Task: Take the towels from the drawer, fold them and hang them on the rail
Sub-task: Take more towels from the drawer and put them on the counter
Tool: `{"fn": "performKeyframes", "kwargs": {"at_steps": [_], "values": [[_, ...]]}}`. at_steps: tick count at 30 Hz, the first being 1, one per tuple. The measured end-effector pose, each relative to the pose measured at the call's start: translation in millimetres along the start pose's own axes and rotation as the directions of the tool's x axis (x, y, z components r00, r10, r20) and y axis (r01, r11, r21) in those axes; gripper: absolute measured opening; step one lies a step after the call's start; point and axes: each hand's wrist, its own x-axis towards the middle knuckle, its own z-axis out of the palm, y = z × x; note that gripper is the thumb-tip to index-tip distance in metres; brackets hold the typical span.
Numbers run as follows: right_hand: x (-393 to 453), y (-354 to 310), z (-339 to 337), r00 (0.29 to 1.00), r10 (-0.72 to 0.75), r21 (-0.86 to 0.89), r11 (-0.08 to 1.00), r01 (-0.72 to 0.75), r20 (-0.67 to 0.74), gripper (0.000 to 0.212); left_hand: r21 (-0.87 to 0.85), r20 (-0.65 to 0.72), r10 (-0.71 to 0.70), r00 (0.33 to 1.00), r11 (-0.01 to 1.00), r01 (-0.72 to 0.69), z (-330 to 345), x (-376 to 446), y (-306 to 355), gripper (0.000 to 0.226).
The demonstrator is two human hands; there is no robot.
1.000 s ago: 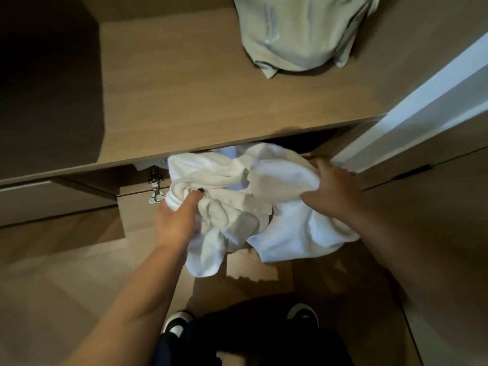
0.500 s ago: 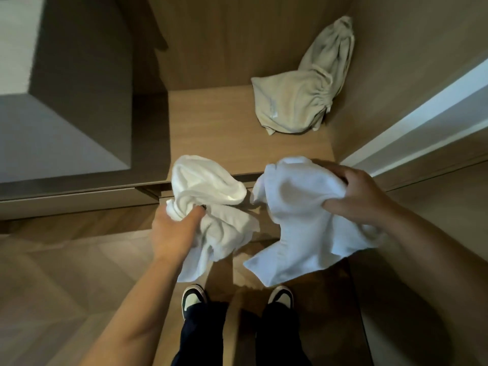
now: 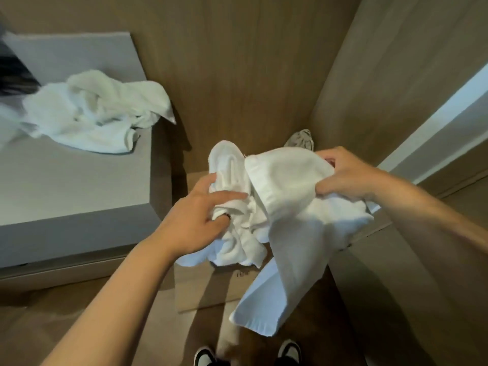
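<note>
I hold two white towels in front of me, above the open drawer. My left hand (image 3: 196, 216) grips a crumpled white towel (image 3: 235, 204); its index finger lies straight across the bundle. My right hand (image 3: 346, 175) pinches the top edge of a second white towel (image 3: 295, 220), which hangs down in a long strip to about knee height. The two towels touch in the middle. No rail is in view.
Several crumpled white towels (image 3: 92, 114) lie in a heap on a grey counter (image 3: 66, 186) at the left. A beige cloth bag (image 3: 301, 140) peeks out behind my towels on the wooden shelf. Wooden wardrobe walls (image 3: 237, 75) stand ahead and right; my shoes (image 3: 289, 351) are on the floor below.
I have stood up and lifted both towels out of the drawer. The hands came closer together, and the right towel now hangs longer. The grey counter with the towel heap came into view.
</note>
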Motion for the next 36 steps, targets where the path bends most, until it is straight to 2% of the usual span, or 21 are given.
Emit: {"fn": "performKeyframes", "kwargs": {"at_steps": [3,5,8,11,15,19,21,23,25,27,29,32,36], "values": [[-1.7,-32.6,-6.6,0.997,-0.035,0.167,0.985,0.045,-0.068,0.039,-0.022,-0.052,0.038,0.998,0.999,-0.040,-31.4,0.5,21.1,0.041],[-2.3,-53.2,-7.5,0.992,-0.057,0.281,0.956,0.086,-0.112,0.051,-0.021,-0.122,0.031,0.992,0.999,-0.034,-45.2,-0.4,34.5,0.052],[-5.2,-83.2,-5.8,0.987,-0.089,0.421,0.897,0.138,-0.135,0.037,0.006,-0.199,0.014,0.980,1.000,-0.013,-65.1,-2.9,51.9,0.054],[-6.4,-100.2,-8.0,0.984,-0.121,0.487,0.857,0.169,-0.128,0.037,-0.005,-0.282,0.042,0.959,0.999,-0.045,-88.8,-6.2,62.9,0.032],[-9.3,-111.1,-16.2,0.985,-0.150,0.494,0.852,0.172,-0.084,0.041,0.058,-0.371,0.106,0.922,0.994,-0.091,-123.0,-10.5,69.7,0.028],[-15.2,-112.4,-24.3,0.992,-0.088,0.394,0.912,0.118,-0.094,0.038,-0.001,-0.440,0.090,0.893,0.995,-0.101,-154.4,-5.7,82.7,0.035],[-15.8,-116.7,-25.6,0.993,-0.049,0.261,0.962,0.076,-0.110,0.037,0.031,-0.452,0.101,0.886,0.995,-0.098,-162.3,-1.2,93.1,0.035],[-16.4,-126.0,-28.5,0.982,-0.030,0.075,0.996,0.044,-0.189,0.049,0.087,-0.480,0.108,0.871,0.993,-0.076,-169.2,3.6,107.3,0.037],[-20.5,-141.4,-31.4,0.919,-0.124,-0.028,0.992,0.123,-0.374,0.072,0.175,-0.503,0.105,0.858,0.984,-0.017,-177.7,10.1,122.8,0.036],[-29.4,-164.2,-26.8,0.826,-0.324,-0.102,0.944,0.313,-0.461,0.078,0.239,-0.514,0.101,0.852,0.971,0.029,-187.5,19.0,138.1,0.033],[-35.0,-183.4,-14.5,0.791,-0.489,-0.264,0.871,0.415,-0.368,0.082,0.263,-0.531,0.103,0.841,0.964,0.048,-198.4,28.0,152.9,0.032],[-32.9,-197.8,3.4,0.819,-0.545,-0.491,0.771,0.406,-0.179,0.106,0.268,-0.590,0.125,0.798,0.962,0.048,-214.1,35.1,169.5,0.034],[-19.5,-204.6,7.8,0.822,-0.491,-0.460,0.824,0.331,-0.288,0.115,0.151,-0.692,0.096,0.715,0.988,0.013,-234.6,32.4,177.1,0.035]]}}
